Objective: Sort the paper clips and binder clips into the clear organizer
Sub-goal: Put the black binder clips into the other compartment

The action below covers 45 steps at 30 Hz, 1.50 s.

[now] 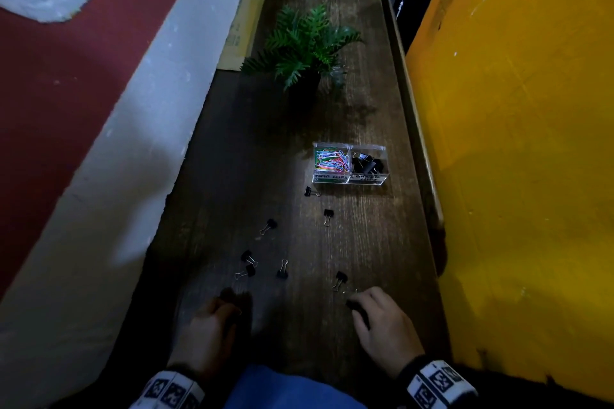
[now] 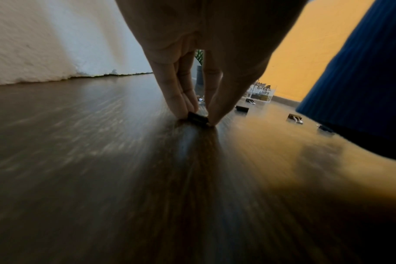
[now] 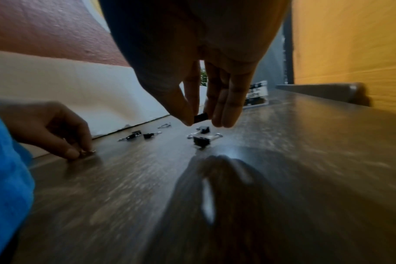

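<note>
Two bare hands work low over a dark, wood-grained table (image 1: 382,242), each closed in a pinch on a small black binder clip. The left hand (image 1: 209,335) has its fingertips (image 2: 181,107) and thumb squeezed on a boxy black binder clip (image 2: 198,119) that still sits on the tabletop; the right hand (image 1: 385,325) holds its own black clip (image 3: 201,117) between thumb and fingers just above the surface, a banded cuff with printed square markers at each wrist. Just beyond the right hand's fingertips lies a loose binder clip with wire handles (image 1: 340,279); ahead of the left hand lie a pair close together (image 1: 247,264) and a single one (image 1: 282,270) to their right. Farther out between the hands' lines, three more are strewn (image 1: 269,226), (image 1: 328,216), (image 1: 310,191), the last just short of the clear organizer (image 1: 349,179). That glossy, two-compartment box stands well ahead of the right hand: bright coloured wire paper clips (image 1: 332,159) fill its left compartment, black binder clips (image 1: 367,163) its right, with handwritten labels on the front wall. Beyond it stands a leafy green fern in a dark pot (image 1: 305,43), flanked by a rough white and red wall (image 1: 133,109) on the left-hand side and a yellow panel (image 1: 515,126) on the right
</note>
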{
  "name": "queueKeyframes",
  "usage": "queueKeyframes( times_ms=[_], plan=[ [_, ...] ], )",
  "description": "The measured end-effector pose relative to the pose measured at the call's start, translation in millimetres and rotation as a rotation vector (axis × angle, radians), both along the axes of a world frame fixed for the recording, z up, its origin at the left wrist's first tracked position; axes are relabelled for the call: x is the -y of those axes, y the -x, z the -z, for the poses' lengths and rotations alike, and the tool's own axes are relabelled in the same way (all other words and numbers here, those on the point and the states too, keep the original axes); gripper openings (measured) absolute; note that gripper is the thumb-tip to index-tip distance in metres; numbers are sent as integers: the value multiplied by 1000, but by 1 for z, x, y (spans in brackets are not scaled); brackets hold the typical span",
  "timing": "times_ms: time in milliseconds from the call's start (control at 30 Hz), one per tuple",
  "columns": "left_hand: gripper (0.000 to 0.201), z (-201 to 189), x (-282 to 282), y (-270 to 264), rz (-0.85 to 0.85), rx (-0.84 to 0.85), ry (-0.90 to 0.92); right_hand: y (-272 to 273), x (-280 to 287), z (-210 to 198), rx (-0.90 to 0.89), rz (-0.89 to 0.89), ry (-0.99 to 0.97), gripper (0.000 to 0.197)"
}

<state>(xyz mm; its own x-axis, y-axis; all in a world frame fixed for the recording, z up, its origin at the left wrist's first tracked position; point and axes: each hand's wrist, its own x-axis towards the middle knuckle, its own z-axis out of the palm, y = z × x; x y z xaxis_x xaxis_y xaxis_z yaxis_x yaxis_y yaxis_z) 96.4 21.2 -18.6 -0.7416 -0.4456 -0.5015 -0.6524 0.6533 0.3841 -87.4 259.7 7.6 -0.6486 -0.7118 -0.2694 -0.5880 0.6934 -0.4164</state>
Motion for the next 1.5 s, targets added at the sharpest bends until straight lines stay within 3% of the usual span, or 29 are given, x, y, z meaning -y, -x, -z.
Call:
queueKeyframes(
  times_ms=[267,500,667,867,1133,1333,1500],
  plan=[
    [31,-11,7,-4,29,66,-29,4,21,0,18,-129,-180,37],
    [31,-32,17,37,-78,-148,26,6,26,1,14,-142,-235,35],
    [34,-35,37,95,-15,17,97,9,30,-2,46,-143,-251,35],
    [34,-29,39,126,-26,251,72,7,30,-4,54,-130,-259,41],
    [35,-24,37,126,-79,243,16,7,28,-1,56,-129,-241,40],
    [30,-19,38,121,-116,168,-21,21,31,-4,54,-74,-98,33],
    [26,-19,40,119,-148,114,-11,84,61,-23,-64,126,150,24]
  ],
)
